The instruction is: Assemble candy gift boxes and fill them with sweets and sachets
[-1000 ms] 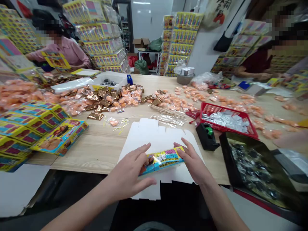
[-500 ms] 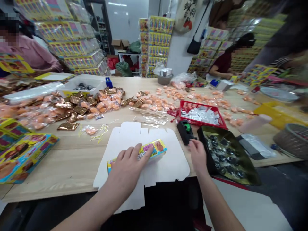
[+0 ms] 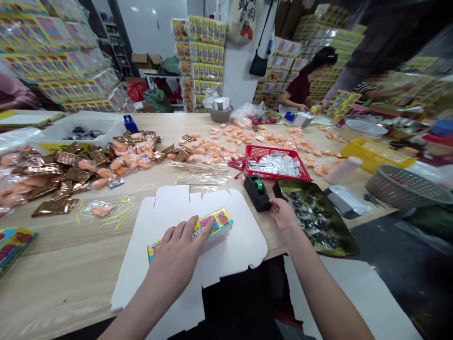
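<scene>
Black dispenser (image 3: 256, 193) now pinched by right hand (image 3: 283, 215); left hand (image 3: 177, 255) stays spread on box (image 3: 220, 220).

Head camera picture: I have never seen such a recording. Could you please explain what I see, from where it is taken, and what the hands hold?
There is no machine: these are a person's two bare hands. The camera sits on that person's head and looks down over a table. The left hand lies flat on a colourful box, which rests on a white cardboard sheet. The right hand reaches the tape dispenser; whether its fingers grip it is unclear. Nearby lie orange packets, a red basket and a dark tray. Other people work farther away.
</scene>
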Motion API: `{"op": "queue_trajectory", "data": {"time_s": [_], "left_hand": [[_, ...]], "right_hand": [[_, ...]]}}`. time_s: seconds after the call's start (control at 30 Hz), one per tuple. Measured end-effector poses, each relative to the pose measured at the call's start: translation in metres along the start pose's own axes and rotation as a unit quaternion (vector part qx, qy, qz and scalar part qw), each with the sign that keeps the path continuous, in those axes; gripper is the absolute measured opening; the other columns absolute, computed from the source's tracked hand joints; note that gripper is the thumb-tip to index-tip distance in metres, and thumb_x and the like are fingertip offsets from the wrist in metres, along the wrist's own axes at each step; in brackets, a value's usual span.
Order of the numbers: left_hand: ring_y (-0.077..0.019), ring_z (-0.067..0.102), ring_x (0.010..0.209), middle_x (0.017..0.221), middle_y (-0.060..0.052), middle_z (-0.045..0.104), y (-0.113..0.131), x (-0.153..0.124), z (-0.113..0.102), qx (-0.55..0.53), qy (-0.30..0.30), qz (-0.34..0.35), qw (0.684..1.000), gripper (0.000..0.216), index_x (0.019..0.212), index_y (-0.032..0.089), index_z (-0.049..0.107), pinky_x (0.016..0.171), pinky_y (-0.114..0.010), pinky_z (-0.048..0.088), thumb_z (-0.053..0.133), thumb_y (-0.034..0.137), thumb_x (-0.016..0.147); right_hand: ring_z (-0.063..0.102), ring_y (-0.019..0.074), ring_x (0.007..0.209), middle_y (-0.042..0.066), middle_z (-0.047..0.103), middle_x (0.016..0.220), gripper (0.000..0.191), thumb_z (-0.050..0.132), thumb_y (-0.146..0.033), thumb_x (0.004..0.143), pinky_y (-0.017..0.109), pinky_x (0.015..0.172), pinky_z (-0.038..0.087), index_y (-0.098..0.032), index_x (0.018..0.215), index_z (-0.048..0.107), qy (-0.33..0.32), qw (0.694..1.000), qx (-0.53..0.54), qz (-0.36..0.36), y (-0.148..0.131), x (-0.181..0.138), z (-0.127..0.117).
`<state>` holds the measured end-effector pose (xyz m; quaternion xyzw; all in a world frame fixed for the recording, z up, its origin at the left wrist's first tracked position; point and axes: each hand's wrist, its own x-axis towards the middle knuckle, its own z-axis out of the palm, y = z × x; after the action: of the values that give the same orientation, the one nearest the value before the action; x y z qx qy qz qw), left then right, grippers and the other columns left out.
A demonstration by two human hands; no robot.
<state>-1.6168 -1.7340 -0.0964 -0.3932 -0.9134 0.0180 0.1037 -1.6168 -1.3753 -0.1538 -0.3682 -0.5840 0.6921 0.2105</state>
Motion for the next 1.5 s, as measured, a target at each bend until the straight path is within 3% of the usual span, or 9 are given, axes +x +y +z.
{"op": "queue_trajectory", "data": {"time_s": [0.27,0.4,0.5,0.63,0.77,1.0,1.23,1.4,1.5], "left_hand": [[-0.0309,0.054,0.115,0.141,-0.014,0.049,0.003,0.0,0.001,0.019,0.014,-0.002,1.0,0.077,0.15,0.032,0.03,0.089,-0.045,0.048,0.038,-0.004,0.082],[-0.0324,0.049,0.12,0.137,-0.016,0.05,0.004,-0.003,-0.003,-0.015,0.068,0.008,0.998,0.064,0.146,0.025,0.037,0.096,-0.048,0.043,0.044,0.003,0.087],[-0.0285,0.051,0.115,0.127,-0.012,0.056,0.002,-0.004,-0.008,-0.068,0.07,0.059,0.993,0.056,0.143,0.021,0.04,0.096,-0.046,0.043,0.044,0.006,0.089],[-0.0253,0.052,0.111,0.124,-0.009,0.057,-0.002,-0.004,-0.012,-0.131,0.087,0.071,0.985,0.03,0.119,0.019,0.056,0.092,-0.041,0.046,0.045,0.01,0.093],[-0.0239,0.053,0.104,0.113,-0.008,0.058,-0.003,-0.007,-0.009,-0.147,0.122,0.072,0.979,0.022,0.109,0.019,0.059,0.086,-0.039,0.049,0.046,0.01,0.093],[-0.0241,0.05,0.101,0.108,-0.009,0.058,-0.001,-0.009,-0.009,-0.171,0.095,0.104,0.975,0.024,0.114,0.015,0.055,0.091,-0.039,0.047,0.04,0.012,0.095],[-0.025,0.048,0.093,0.102,-0.008,0.053,-0.003,-0.002,-0.019,-0.192,0.048,0.056,0.979,0.033,0.126,0.026,0.054,0.084,-0.041,0.049,0.042,0.022,0.096],[-0.0285,0.046,0.108,0.138,-0.014,0.043,-0.004,0.003,-0.02,-0.194,0.035,0.02,0.98,0.045,0.138,0.025,0.048,0.093,-0.045,0.046,0.044,0.017,0.094],[-0.0288,0.046,0.11,0.138,-0.012,0.047,-0.004,0.004,-0.023,-0.195,0.023,0.024,0.98,0.041,0.135,0.03,0.052,0.093,-0.047,0.046,0.041,0.021,0.096]], "right_hand": [[0.056,0.015,0.075,0.0,0.061,0.071,0.023,0.069,-0.036,0.049,0.026,0.067,0.047,-0.019,0.061,0.059,0.073,0.995,0.049,-0.054,0.039,-0.004,0.006],[0.057,0.0152,0.079,0.0,0.063,0.079,0.027,0.072,-0.042,0.059,0.027,0.07,0.048,-0.019,0.07,0.063,0.084,0.992,0.048,-0.084,0.037,-0.042,0.006],[0.054,0.0122,0.067,-0.002,0.061,0.071,0.031,0.071,-0.046,0.072,0.027,0.063,0.047,-0.019,0.088,0.07,-0.012,0.992,0.023,-0.126,0.022,-0.095,0.014],[0.05,0.01,0.056,-0.002,0.06,0.064,0.038,0.069,-0.043,0.08,0.026,0.056,0.045,-0.019,0.11,0.07,-0.189,0.971,-0.039,-0.144,-0.002,-0.163,0.045],[0.051,0.0112,0.053,-0.003,0.062,0.061,0.071,0.069,-0.042,0.08,0.026,0.051,0.045,-0.019,0.143,0.046,-0.235,0.969,-0.023,-0.068,-0.006,-0.199,0.078],[0.055,0.0145,0.051,-0.001,0.064,0.058,0.086,0.072,-0.046,0.074,0.028,0.049,0.048,-0.013,0.145,0.038,-0.166,0.983,-0.053,-0.066,0.006,-0.206,0.095],[0.062,0.0175,0.06,-0.001,0.066,0.063,0.083,0.069,-0.045,0.078,0.032,0.059,0.053,-0.014,0.146,0.032,-0.165,0.981,-0.042,-0.095,0.02,-0.203,0.091],[0.067,0.0185,0.074,0.0,0.07,0.074,0.079,0.064,-0.038,0.084,0.034,0.072,0.052,-0.018,0.149,0.025,-0.195,0.972,-0.053,-0.119,0.028,-0.2,0.087],[0.067,0.0188,0.074,-0.003,0.068,0.071,0.081,0.063,-0.038,0.084,0.035,0.077,0.051,-0.02,0.151,0.021,-0.166,0.97,-0.104,-0.145,0.033,-0.199,0.089]]}}
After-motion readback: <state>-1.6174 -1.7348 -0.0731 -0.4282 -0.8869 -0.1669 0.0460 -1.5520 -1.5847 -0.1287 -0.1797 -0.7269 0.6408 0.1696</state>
